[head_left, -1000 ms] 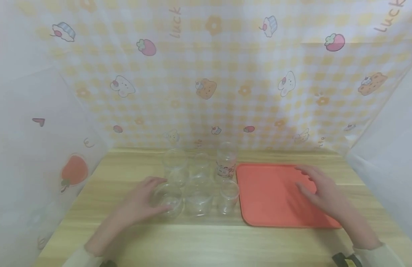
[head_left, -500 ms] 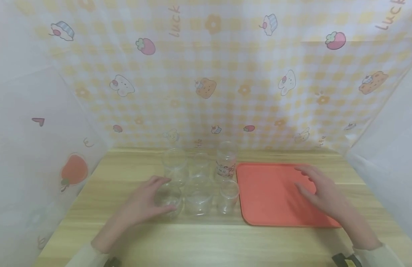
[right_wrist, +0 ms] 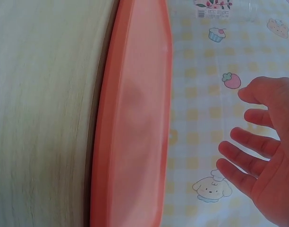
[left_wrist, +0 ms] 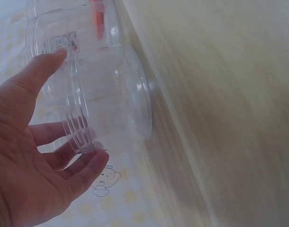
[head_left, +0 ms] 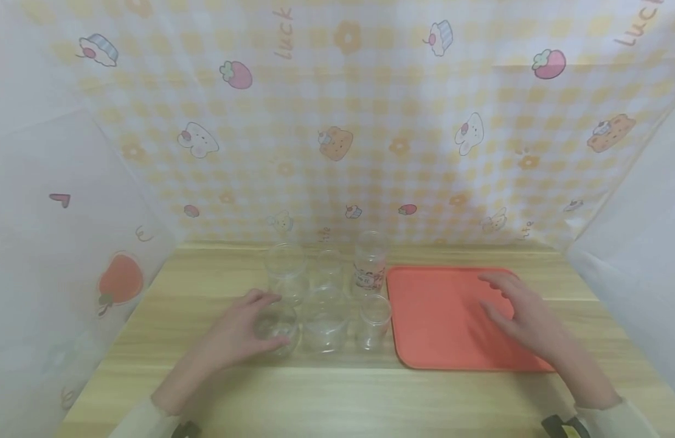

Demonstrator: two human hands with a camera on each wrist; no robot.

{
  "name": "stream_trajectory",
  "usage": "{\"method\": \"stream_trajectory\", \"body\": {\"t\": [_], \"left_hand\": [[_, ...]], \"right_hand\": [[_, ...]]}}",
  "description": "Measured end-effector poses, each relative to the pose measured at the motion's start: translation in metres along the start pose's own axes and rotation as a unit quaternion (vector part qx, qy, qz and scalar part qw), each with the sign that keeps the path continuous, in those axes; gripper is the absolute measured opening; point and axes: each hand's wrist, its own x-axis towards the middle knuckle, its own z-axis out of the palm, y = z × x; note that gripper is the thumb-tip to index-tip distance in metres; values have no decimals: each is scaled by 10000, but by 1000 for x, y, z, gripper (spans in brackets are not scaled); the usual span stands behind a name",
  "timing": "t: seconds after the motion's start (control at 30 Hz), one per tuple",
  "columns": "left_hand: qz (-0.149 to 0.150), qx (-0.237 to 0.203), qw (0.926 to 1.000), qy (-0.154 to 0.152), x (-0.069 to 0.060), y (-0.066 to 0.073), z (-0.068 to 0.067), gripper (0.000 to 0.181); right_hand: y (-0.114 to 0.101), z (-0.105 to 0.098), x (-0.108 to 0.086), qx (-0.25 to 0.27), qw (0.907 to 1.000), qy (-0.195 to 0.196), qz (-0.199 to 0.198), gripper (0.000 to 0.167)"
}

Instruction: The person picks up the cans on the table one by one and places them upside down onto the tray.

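The left hand (head_left: pixel 233 334) curves round the upper part of a clear jar (head_left: pixel 283 331) at the front left of a cluster of clear containers. In the left wrist view, the thumb and fingers of the left hand (left_wrist: pixel 40 142) lie on opposite sides of the jar (left_wrist: pixel 111 99) at its rim. Above the right part of a red tray (head_left: pixel 441 322), the right hand (head_left: pixel 526 316) hovers with relaxed, spread fingers and holds nothing. The right wrist view shows that hand (right_wrist: pixel 272 146) apart from the tray (right_wrist: pixel 140 113).
Beside the held jar stand a wide clear jar (head_left: pixel 326 325) and a small clear cup (head_left: pixel 373 328). Behind are a tall clear jar (head_left: pixel 286 277), a small clear container (head_left: pixel 329 271) and a labelled clear one (head_left: pixel 370 267). A patterned cloth (head_left: pixel 398 109) hangs behind the table (head_left: pixel 315 401).
The left hand has moved slightly right, closer round the front left jar. The right hand has shifted very slightly left over the tray. The containers stand as before.
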Motion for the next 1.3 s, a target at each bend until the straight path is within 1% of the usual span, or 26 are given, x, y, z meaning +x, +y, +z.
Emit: {"method": "stream_trajectory", "body": {"t": [0.17, 0.27, 0.57, 0.73, 0.83, 0.97, 1.13, 1.3], "left_hand": [[-25, 97, 9999, -66, 1, 2, -1, 77], [-56, 128, 9999, -56, 1, 5, -2, 77], [-9, 223, 9998, 12, 2, 8, -3, 76], [64, 185, 9998, 38, 2, 8, -2, 75], [52, 144, 9999, 45, 1, 9, -4, 75], [5, 137, 9999, 54, 1, 10, -6, 75], [36, 153, 9998, 82, 0, 11, -7, 75], [54, 193, 9997, 163, -1, 13, -10, 74]], "right_hand": [[0, 2, -1, -81, 9999, -48, 69, 57], [0, 4, -1, -83, 9999, -27, 83, 58], [-2, 6, 1, 92, 9999, 17, 106, 61], [-5, 7, 4, 376, 9992, 8, 116, 60], [-8, 7, 5, 564, 9983, 18, 168, 59], [-12, 8, 7, 780, 9965, -6, 311, 56], [-15, 9, 8, 1036, 9933, -41, 501, 52], [-17, 10, 9, 1269, 9900, -66, 617, 51]]}}
